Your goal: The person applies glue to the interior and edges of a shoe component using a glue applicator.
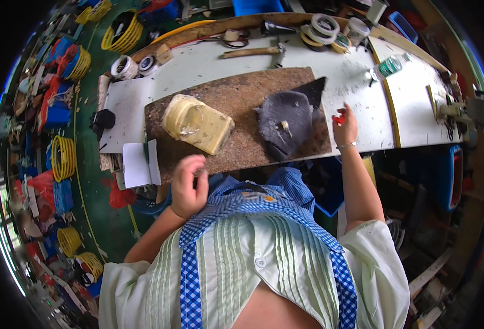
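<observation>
My left hand is at the near edge of a brown speckled stone slab. Its fingers are curled toward the thumb, and whatever they may hold is too dark and small to make out. Just beyond it stands a yellowed plastic tub with a round opening, stained and crusted. On the slab's right part lies a dark grey piece of cloth or leather, with a small pale lump on it. To the right of the slab, over the white tabletop, my right hand pinches a small red thing.
A wooden-handled hammer lies at the back. Tape rolls are stacked at the back right, near a clear bottle with a green label. White paper sits at the slab's left. Yellow baskets stand on the green floor.
</observation>
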Tool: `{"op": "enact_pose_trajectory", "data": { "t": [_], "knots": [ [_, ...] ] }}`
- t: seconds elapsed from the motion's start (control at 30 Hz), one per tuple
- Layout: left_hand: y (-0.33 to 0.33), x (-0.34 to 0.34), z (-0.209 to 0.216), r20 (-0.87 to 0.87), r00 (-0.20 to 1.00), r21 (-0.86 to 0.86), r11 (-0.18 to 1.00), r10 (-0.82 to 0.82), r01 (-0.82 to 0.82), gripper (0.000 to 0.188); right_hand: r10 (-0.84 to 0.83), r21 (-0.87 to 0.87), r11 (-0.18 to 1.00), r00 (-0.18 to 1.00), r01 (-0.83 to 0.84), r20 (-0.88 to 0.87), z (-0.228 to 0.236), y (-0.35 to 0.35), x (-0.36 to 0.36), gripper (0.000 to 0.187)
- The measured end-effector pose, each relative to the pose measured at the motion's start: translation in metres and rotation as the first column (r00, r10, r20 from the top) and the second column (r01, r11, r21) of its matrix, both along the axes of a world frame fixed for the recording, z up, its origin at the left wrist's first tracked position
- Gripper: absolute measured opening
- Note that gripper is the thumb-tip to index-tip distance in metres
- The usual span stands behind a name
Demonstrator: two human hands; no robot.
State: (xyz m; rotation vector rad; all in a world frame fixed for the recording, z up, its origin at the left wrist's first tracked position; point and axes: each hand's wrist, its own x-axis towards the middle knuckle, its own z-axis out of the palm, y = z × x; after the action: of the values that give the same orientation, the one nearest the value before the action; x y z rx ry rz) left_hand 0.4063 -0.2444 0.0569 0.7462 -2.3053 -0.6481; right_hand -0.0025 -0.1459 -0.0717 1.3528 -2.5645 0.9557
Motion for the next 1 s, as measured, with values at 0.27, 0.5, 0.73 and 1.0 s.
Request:
{"op": "enact_pose_trajectory", "data": {
  "t": [0.27, 0.5, 0.73, 1.0],
  "knots": [
    [0.031, 0.031, -0.034, 0.144, 0.976, 0.430, 0.878, 0.165, -0.212, 0.008, 0.235, -0.257, 0.966, 0.315, 0.029, 0.920, 0.066, -0.023, 0.026, 0.013],
    [0.008, -0.081, -0.045, 0.107, 0.963, 0.140, 0.962, -0.248, 0.233, 0.030, -0.031, 0.032, 0.999, 0.117, -0.009, 0.993, 0.006, -0.002, 0.025, 0.010],
    [-0.024, -0.165, -0.123, 0.731, 0.667, 0.077, 0.989, -0.144, 0.129, 0.046, -0.271, 0.265, 0.961, 0.426, 0.075, 0.863, 0.005, -0.001, 0.042, 0.027],
    [-0.025, -0.169, -0.116, 0.790, 0.594, 0.042, 0.980, -0.151, 0.194, 0.043, -0.295, 0.174, 0.950, 0.556, 0.260, 0.777, 0.008, 0.066, 0.030, 0.030]
  ]
}}
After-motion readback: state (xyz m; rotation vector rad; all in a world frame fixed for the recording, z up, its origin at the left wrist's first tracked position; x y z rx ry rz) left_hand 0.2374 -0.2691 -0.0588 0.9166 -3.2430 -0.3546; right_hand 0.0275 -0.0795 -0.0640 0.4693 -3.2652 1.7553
